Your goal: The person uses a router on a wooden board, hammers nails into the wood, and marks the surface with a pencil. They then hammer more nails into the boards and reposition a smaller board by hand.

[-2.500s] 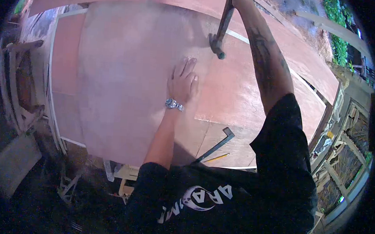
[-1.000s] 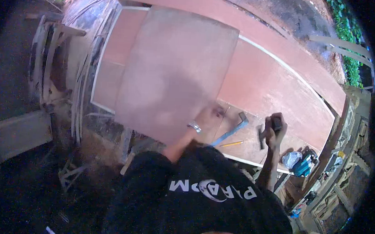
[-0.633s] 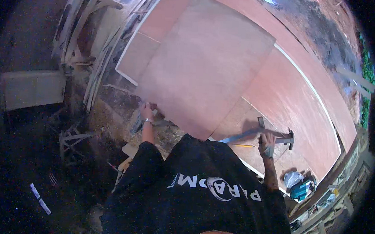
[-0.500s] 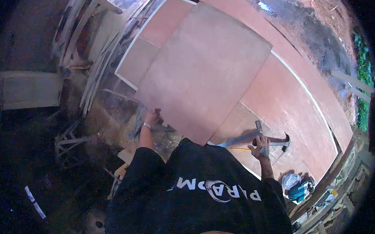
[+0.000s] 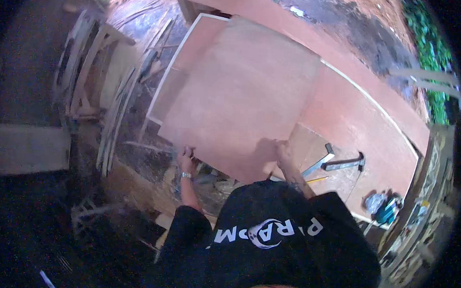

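Observation:
A large thin reddish-brown sheet [image 5: 243, 88] lies over a bigger board with white edges [image 5: 349, 123]. My left hand [image 5: 187, 156], with a watch on the wrist, grips the sheet's near left edge, fingers curled round it. At the sheet's near right side, my right hand [image 5: 283, 151] is closed on the edge and casts a shadow on the surface. To the right of that hand, on the board, lie a metal square [image 5: 318, 165], a hammer [image 5: 344, 164] and a yellow pencil [image 5: 317, 179].
A clear plastic bag [image 5: 374, 202] and a teal power tool [image 5: 388, 210] sit at the board's near right corner. Wood strips [image 5: 119, 113] and wooden frames [image 5: 87, 71] stand at the left. Scrap wood [image 5: 416, 239] is piled at the right.
My right hand has let go of the hammer and moved left to the sheet's edge. The hammer now lies on the board. My left hand still holds the sheet, which looks slightly shifted.

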Demonstrator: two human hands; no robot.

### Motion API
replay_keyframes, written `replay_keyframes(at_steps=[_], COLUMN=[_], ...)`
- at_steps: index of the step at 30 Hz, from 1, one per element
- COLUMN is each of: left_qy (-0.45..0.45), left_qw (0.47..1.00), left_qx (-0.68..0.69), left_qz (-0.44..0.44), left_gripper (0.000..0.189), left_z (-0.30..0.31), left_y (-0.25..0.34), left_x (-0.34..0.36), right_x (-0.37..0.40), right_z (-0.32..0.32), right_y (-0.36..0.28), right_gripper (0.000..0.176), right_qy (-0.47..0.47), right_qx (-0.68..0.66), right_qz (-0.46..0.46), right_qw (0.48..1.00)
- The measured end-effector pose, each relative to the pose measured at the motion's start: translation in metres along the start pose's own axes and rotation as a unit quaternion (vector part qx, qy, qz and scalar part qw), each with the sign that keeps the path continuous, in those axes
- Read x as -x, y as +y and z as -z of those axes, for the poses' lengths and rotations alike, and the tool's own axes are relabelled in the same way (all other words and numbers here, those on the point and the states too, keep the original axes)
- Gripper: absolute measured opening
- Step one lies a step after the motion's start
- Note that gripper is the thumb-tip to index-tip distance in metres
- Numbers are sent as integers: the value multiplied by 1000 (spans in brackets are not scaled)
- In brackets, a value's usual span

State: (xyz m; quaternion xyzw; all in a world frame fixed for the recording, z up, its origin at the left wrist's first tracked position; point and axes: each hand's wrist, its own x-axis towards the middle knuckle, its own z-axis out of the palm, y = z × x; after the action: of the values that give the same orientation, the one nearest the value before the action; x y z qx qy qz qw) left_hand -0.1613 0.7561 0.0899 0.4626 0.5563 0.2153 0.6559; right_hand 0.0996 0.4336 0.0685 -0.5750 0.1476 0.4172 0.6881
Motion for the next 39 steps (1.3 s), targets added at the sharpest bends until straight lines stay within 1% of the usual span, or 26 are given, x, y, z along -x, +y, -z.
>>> replay_keyframes(at_steps=[2,3,4,5,6,7,9,10,13,14,15,16,18,20,22,23,25,27,28,29,31,33,34,36,37,39], left_qy=[17,30,45,60,71,81,112,130,199,276,349,416,457,394,382,373,326,246,206,158,54,117,112,98,63,-5], left_qw=[999,998,996,994,994,993,988,983,945,947,935,909,883,917,922,924,937,955,966,969,955,960,957,949,949,945], left_qx=[29,45,61,72,67,65,102,126,259,164,67,-31,64,61,53,53,71,113,120,178,291,246,252,271,277,288], left_qz=[14,27,40,51,54,53,-12,-43,6,2,0,1,81,-2,-46,-65,-107,-125,-99,-67,-6,67,87,130,138,152], left_gripper=[24,24,24,25,26,28,28,28,27,26,25,24,21,33,36,37,40,43,59,48,33,30,28,25,24,21], left_z=[29,48,72,103,153,190,201,203,219,228,241,254,281,306,293,282,261,257,262,255,212,187,193,204,206,214], left_y=[3,4,2,-1,-29,-47,-7,9,37,39,36,30,15,3,3,8,23,31,38,39,29,13,8,-15,-16,-7], left_x=[-12,-17,-24,-32,-55,-79,-68,-65,-87,-98,-115,-132,-169,-206,-204,-198,-193,-206,-219,-218,-207,-202,-209,-221,-222,-221], right_x=[-12,-22,-29,-33,-34,-30,-31,-34,-39,-31,-15,-1,0,-10,-34,-39,-47,-66,-77,-94,-132,-113,-104,-111,-112,-92], right_z=[-13,-23,-39,-57,-86,-118,-173,-193,-236,-249,-262,-272,-284,-287,-282,-281,-280,-277,-277,-274,-265,-257,-249,-225,-208,-177], right_y=[26,40,50,60,57,47,40,42,60,53,35,19,-1,0,22,25,30,30,28,39,63,29,20,40,46,35], right_gripper=[36,34,33,31,32,33,35,36,45,46,48,50,51,52,54,54,54,50,48,45,40,36,35,33,32,30], right_qy=[-48,-66,-74,-72,-66,-64,-68,-75,-101,-130,-157,-182,-199,-213,-222,-226,-237,-191,-168,-159,-137,-160,-170,-172,-173,-143], right_qx=[83,138,185,223,255,287,346,377,340,267,193,120,105,97,106,99,82,271,361,404,488,571,612,552,525,510], right_qz=[104,164,205,218,164,110,-7,-65,11,15,18,20,52,93,146,152,165,155,150,134,107,98,90,110,118,136], right_qw=[990,975,958,947,951,949,936,921,935,955,968,976,973,968,958,957,954,930,905,891,855,799,767,808,825,837])
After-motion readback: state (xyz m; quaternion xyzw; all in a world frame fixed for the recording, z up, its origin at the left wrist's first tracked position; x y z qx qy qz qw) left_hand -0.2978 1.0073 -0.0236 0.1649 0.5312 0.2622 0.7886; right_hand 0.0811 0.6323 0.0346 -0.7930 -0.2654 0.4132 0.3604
